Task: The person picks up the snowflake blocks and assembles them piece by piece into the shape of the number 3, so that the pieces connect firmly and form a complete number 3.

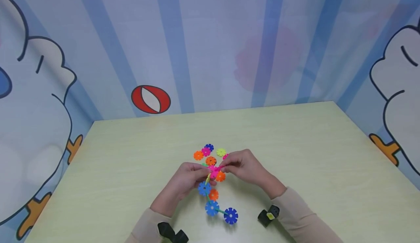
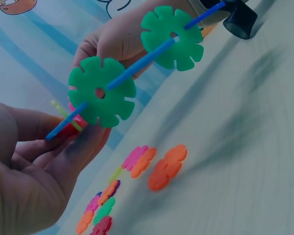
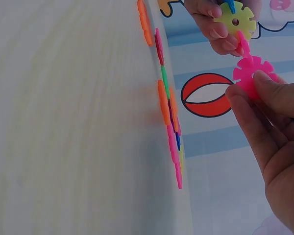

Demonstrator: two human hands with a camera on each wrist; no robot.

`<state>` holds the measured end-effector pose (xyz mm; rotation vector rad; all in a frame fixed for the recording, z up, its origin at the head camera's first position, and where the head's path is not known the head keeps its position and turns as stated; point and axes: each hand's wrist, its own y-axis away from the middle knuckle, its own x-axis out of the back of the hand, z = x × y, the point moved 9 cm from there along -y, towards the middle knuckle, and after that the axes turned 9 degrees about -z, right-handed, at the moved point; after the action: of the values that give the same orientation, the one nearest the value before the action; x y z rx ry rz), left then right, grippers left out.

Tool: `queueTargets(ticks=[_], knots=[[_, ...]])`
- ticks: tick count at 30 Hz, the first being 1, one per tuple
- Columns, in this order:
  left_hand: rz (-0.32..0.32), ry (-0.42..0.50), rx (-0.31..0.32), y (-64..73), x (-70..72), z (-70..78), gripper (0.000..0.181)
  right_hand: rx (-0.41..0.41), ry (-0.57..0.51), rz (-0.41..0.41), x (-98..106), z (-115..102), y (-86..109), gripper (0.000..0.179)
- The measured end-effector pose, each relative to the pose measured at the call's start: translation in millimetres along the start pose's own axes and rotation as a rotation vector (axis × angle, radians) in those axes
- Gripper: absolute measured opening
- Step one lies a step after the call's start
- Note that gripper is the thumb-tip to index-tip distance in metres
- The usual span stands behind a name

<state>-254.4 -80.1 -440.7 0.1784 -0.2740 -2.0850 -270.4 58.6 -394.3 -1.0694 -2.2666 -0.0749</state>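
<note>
My left hand (image 1: 187,180) grips the upper end of a chain of notched plastic discs, at a yellow disc (image 3: 246,20). From there the chain hangs toward the table's near side through blue discs (image 1: 212,208) and green discs (image 2: 102,78), slotted crosswise into each other, to a dark blue disc (image 1: 231,216) at its lower end. Between thumb and fingers my right hand (image 1: 245,167) pinches a pink disc (image 3: 245,73). Its edge meets another pink disc (image 3: 243,44), seen edge-on, which reaches up to the yellow one. Fingertips partly hide these pieces.
Loose notched discs lie on the pale table (image 1: 131,151) beyond and beneath the hands, among them an orange disc (image 1: 198,155), a yellow-green disc (image 1: 221,152) and several others. Printed fabric walls (image 1: 216,53) rise at the back and both sides. Each wrist wears a black camera (image 1: 269,215).
</note>
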Motion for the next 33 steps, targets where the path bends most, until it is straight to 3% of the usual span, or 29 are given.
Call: queueTargets(ticks=[4,15,26,33], knots=[[-0.014,0.003,-0.005,0.0,-1.3,1.1,0.029,-0.011,-0.018,-0.004,1.0,2.0,-0.2,0.007],[-0.133,0.058,0.0,-2.9,-7.6,-2.0,0.034,-0.036,-0.055,-0.055,0.1,4.1,-1.4,0.009],[-0.142,0.039,0.02,-3.8,-4.8,-5.3,0.04,0.0,-0.042,-0.115,-13.2,-6.8,-8.4,0.01],[-0.122,-0.03,0.036,-1.3,4.0,-2.9,0.039,-0.098,0.007,-0.125,-17.5,-1.1,-9.7,0.021]])
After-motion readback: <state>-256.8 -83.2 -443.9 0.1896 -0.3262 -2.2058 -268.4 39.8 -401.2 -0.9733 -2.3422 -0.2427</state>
